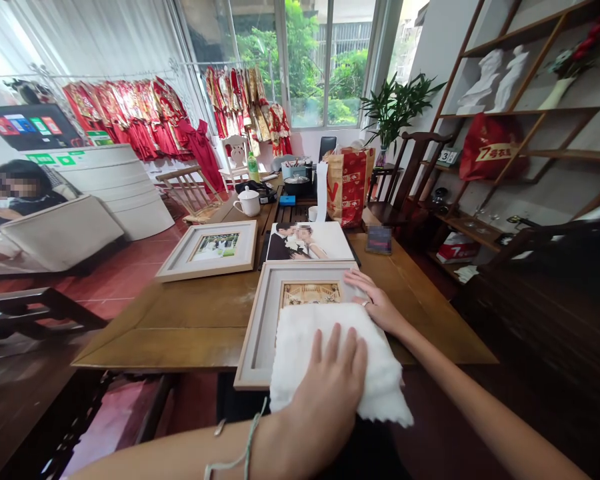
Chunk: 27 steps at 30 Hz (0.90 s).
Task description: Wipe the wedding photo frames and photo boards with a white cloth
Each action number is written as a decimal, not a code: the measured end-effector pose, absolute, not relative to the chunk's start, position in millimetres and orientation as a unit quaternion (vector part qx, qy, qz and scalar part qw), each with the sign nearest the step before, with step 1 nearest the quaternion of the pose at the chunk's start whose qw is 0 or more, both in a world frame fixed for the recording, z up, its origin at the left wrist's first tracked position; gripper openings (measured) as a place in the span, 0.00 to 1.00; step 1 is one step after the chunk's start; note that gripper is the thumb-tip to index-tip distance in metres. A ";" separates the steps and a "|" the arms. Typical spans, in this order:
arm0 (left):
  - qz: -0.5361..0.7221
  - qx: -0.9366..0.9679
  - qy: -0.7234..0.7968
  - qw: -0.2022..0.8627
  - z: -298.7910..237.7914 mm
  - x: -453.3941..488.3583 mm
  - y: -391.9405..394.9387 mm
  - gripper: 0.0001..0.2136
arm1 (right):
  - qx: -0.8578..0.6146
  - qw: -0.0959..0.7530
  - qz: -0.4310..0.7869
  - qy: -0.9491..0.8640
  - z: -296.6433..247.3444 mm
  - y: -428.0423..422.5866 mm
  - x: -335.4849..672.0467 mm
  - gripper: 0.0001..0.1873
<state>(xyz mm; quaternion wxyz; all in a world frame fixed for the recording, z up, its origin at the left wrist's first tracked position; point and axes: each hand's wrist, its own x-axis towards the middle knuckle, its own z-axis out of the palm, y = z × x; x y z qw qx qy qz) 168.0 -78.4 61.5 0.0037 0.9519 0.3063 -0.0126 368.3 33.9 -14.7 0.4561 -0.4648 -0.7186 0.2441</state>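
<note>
My left hand [327, 383] lies flat, fingers stretched, on a white fluffy cloth [325, 357] that covers the near part of a pale wooden picture frame [260, 327] on the table. My right hand [373, 300] rests open on the frame's right edge, a ring on one finger. The frame's far part shows a brownish picture [310, 293]. Beyond it lies a wedding photo print [307, 241], and to the left a second framed photo [211, 248].
The wooden table [190, 320] carries a white mug [250, 201], a red gift bag [350, 183], a small card [379, 240] and clutter at the far end. Shelves stand at right, a bench at left, red garments on racks behind. A person sits far left.
</note>
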 end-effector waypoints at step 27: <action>-0.064 0.874 0.471 -0.100 74.1 119.5 -34.2 0.30 | -0.461 0.455 0.261 -0.716 -10.6 31.4 372.3 0.27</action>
